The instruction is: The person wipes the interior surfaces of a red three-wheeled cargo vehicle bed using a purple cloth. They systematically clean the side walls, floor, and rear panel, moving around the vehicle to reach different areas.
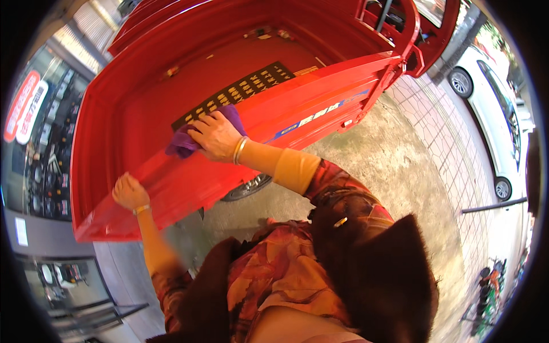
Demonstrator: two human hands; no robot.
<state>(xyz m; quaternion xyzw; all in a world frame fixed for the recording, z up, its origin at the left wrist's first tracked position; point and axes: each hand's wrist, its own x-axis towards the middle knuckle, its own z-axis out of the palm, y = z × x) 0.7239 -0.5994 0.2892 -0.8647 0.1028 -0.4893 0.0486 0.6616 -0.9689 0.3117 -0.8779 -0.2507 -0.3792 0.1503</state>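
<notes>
A red three-wheeled cargo vehicle's open bed (131, 103) fills the upper middle of the view. My right hand (215, 135) presses a purple cloth (180, 143) onto the top edge of the near side panel (320, 97), fingers curled over it. Lower on the left, my left hand (130, 190) grips the same panel's rim with bent fingers. Inside the bed, behind the cloth, lies a dark mat with yellow markings (240, 86), partly hidden by the panel. A few small bits of debris (171, 71) lie on the bed floor.
Below the panel a wheel (247, 190) stands on concrete ground (400, 171). A white car (486, 114) and tiled paving (434, 131) are at the right, with two-wheelers (489, 297) lower down. A glass shopfront (46, 143) runs along the left; the vehicle's cab frame (412, 34) rises at upper right.
</notes>
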